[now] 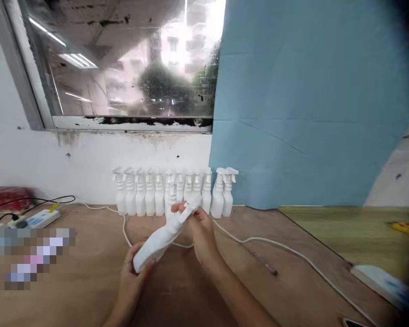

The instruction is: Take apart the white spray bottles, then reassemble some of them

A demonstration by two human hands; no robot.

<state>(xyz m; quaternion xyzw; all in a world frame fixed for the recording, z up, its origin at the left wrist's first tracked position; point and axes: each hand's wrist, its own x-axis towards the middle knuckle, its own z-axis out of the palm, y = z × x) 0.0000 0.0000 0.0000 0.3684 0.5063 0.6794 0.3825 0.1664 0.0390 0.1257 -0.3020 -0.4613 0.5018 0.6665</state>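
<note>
A white spray bottle (158, 240) is held tilted above the brown table, its base at the lower left and its trigger head at the upper right. Fingers of my left hand (134, 272) wrap round the base. At the trigger head, my right hand (199, 227) grips the neck, partly hidden behind the bottle. Behind them, a row of several white spray bottles (141, 195) stands upright along the wall, trigger heads up. One bottle (171, 195) stands a little in front of the row, partly covered by the held one.
A white cable (286, 245) runs across the table (88, 290). A thin dark rod (264, 263) lies at the right. Power strips sit at the left (42, 219) and lower right (381, 281). A red item (10, 198) is at the far left, a yellow tool (407, 228) at the far right.
</note>
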